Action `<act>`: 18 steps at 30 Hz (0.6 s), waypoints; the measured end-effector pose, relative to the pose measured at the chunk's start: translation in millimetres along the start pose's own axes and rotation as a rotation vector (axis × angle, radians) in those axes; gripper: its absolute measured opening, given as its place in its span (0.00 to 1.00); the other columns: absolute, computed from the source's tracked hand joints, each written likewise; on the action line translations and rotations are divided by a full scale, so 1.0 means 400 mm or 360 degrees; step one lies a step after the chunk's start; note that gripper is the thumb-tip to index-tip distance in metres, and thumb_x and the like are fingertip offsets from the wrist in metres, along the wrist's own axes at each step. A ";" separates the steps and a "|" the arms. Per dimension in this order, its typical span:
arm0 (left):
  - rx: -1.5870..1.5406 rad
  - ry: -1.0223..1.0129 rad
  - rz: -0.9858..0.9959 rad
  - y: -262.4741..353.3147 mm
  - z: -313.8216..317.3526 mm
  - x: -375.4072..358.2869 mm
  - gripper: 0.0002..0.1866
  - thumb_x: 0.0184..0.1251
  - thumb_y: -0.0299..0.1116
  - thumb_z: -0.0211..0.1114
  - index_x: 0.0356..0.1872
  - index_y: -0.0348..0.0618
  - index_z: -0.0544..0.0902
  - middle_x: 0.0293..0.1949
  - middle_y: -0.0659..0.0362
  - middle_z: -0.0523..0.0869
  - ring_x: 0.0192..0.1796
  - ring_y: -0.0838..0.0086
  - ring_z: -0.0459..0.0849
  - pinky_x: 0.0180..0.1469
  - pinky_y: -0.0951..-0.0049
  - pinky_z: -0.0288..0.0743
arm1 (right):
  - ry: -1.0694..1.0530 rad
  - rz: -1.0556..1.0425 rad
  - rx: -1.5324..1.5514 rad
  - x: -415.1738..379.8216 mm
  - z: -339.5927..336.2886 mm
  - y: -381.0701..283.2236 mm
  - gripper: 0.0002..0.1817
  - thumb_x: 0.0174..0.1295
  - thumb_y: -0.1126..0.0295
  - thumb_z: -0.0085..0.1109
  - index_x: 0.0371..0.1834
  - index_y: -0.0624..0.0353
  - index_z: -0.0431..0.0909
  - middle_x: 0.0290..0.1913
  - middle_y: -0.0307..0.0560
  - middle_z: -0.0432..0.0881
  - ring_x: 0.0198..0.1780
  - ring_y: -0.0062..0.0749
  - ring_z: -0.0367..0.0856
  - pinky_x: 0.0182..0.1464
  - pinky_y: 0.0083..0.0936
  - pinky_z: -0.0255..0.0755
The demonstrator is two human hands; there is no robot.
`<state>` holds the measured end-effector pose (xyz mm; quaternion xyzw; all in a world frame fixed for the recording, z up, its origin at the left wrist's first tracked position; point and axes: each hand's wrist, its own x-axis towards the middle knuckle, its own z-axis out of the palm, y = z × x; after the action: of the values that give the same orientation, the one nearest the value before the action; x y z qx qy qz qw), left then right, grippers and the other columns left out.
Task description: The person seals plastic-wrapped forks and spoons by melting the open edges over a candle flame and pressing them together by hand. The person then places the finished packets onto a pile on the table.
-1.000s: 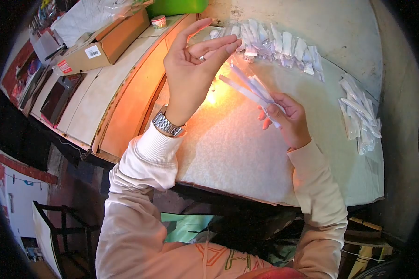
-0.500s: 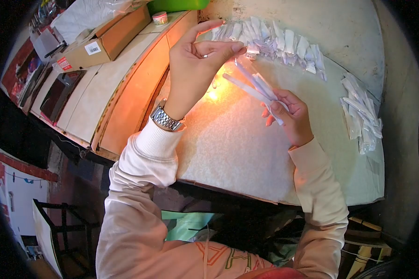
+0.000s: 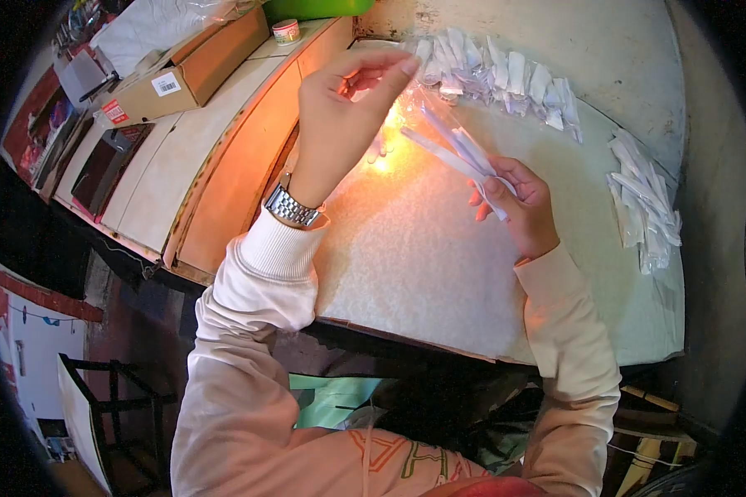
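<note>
My right hand (image 3: 522, 199) is closed round a small bundle of narrow white strips (image 3: 456, 153) fanned up and to the left. Clear plastic film (image 3: 443, 112) surrounds their upper part and reaches toward my left hand (image 3: 348, 116). That hand is raised, thumb and forefinger pinched together, seemingly on the film's edge; the contact is hard to make out. A silver watch (image 3: 293, 207) circles my left wrist. Beneath the left fingers, a bright orange glow (image 3: 381, 157) lights the pale tabletop (image 3: 414, 257); its source is blurred.
Several plastic-wrapped white packets (image 3: 506, 74) lie in a row along the back edge, with another pile (image 3: 642, 199) at the right. On the left ledge are a cardboard box (image 3: 174, 79), a small round tub (image 3: 286, 33) and a dark flat object (image 3: 112, 170). A wall (image 3: 638, 66) stands behind.
My left hand has moved slightly up and left, away from the strips, and its fingers have curled in. My right hand and the strips stay almost where they were.
</note>
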<state>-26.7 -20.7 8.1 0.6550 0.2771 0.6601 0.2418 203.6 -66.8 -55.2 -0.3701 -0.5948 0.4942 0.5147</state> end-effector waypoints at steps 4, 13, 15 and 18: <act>0.0282 -0.0178 -0.0065 -0.017 -0.003 -0.002 0.10 0.61 0.32 0.69 0.39 0.37 0.85 0.33 0.61 0.86 0.37 0.82 0.81 0.42 0.81 0.73 | 0.0013 -0.0001 -0.0017 -0.001 0.003 -0.002 0.18 0.62 0.70 0.60 0.52 0.69 0.74 0.40 0.49 0.81 0.34 0.30 0.80 0.32 0.24 0.75; 0.0217 0.0137 0.0054 -0.011 -0.019 0.018 0.13 0.64 0.36 0.64 0.41 0.36 0.84 0.35 0.58 0.85 0.38 0.79 0.80 0.42 0.78 0.74 | 0.0018 0.0040 -0.0125 0.003 -0.008 0.004 0.18 0.64 0.67 0.56 0.55 0.66 0.72 0.40 0.48 0.81 0.34 0.27 0.78 0.31 0.23 0.75; 0.0206 0.0247 0.0235 -0.044 -0.048 0.042 0.15 0.67 0.35 0.61 0.47 0.34 0.81 0.40 0.58 0.85 0.42 0.78 0.81 0.48 0.78 0.72 | 0.0031 0.0098 -0.0126 0.009 -0.018 0.008 0.19 0.65 0.67 0.56 0.55 0.66 0.72 0.39 0.47 0.80 0.34 0.26 0.78 0.31 0.22 0.75; 0.0259 0.0426 0.0188 -0.015 -0.052 0.039 0.17 0.73 0.38 0.52 0.49 0.34 0.80 0.45 0.55 0.83 0.47 0.75 0.80 0.53 0.76 0.70 | 0.0021 0.0154 -0.0137 0.015 -0.028 0.018 0.20 0.64 0.66 0.58 0.54 0.69 0.72 0.39 0.47 0.80 0.33 0.27 0.79 0.32 0.22 0.76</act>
<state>-48.0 -6.5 15.6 0.5938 0.3203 0.7300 0.1096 213.0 -57.0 -60.7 -0.4236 -0.5934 0.4902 0.4778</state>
